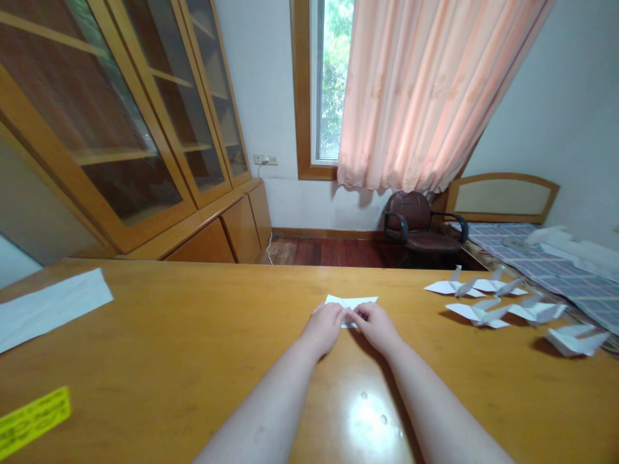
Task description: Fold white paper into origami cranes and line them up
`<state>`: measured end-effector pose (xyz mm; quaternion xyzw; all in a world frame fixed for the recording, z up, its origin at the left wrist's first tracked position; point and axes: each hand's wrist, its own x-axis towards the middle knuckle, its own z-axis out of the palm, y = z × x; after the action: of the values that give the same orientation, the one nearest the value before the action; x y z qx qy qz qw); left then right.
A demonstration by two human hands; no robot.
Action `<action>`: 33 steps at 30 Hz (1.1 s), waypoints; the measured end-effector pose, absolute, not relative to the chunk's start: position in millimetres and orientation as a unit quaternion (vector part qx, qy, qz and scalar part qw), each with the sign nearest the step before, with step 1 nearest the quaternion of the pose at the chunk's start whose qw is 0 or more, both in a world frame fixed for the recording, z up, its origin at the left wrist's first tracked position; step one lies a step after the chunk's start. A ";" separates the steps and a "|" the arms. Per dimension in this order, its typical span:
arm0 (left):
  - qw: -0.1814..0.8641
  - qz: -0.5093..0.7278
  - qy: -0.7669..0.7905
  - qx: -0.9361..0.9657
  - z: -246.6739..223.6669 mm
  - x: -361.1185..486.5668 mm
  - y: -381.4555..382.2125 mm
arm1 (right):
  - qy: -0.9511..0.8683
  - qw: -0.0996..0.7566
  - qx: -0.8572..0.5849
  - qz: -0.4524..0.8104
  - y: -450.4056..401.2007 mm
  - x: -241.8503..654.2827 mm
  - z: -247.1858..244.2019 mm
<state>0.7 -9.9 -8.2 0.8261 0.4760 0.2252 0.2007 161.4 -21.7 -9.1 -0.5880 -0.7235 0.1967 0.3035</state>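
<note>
A small piece of white folded paper (352, 301) lies on the wooden desk in front of me. My left hand (327, 324) is at its left side, fingers bent inward over it. From the right, my right hand (374, 325) pinches the paper near the middle, its fingertips almost meeting those of the left. Both hands cover much of the paper, so its folds are partly hidden. Off to the right stand several white folded paper birds (478, 313), with raised necks and spread wings; one paper bird (576, 339) sits nearest the desk's right edge.
The wooden desk (193, 361) spans the foreground. White paper (53, 306) lies at its left, above a yellow label with dark print (33, 422). Beyond are a glass-door cabinet (120, 129), a brown armchair (420, 219), a bed (541, 251) and a pink curtain (411, 90).
</note>
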 end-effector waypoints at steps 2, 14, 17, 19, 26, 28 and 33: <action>0.198 0.224 0.477 0.826 -8.6 0.7 -9.9 | -0.717 0.306 -0.592 0.203 -21.5 161.2 -8.9; 0.233 0.215 0.536 0.782 -18.0 0.1 -2.9 | -0.696 0.300 -0.613 0.222 -18.0 163.5 -13.5; 0.229 0.209 0.533 0.787 -16.1 0.2 -3.9 | -0.699 0.298 -0.615 0.212 -18.6 163.1 -13.4; 0.231 0.210 0.530 0.789 -13.9 0.5 -5.3 | -0.710 0.292 -0.610 0.199 -18.7 162.8 -12.8; 0.221 0.211 0.517 0.800 -8.7 0.6 -8.6 | -0.697 0.296 -0.632 0.162 -16.1 167.7 -15.5; 0.205 0.190 0.521 0.807 -6.7 0.6 -8.9 | -0.677 0.311 -0.648 0.158 -15.2 170.2 -17.4; 0.167 0.178 0.557 0.794 -3.5 -0.1 -8.2 | -0.659 0.318 -0.663 0.156 -14.1 172.8 -18.6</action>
<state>-0.1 -8.2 -3.5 0.7940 0.5568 0.1779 0.1668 172.8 -14.1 -18.6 -0.6632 -0.6595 0.1557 0.3178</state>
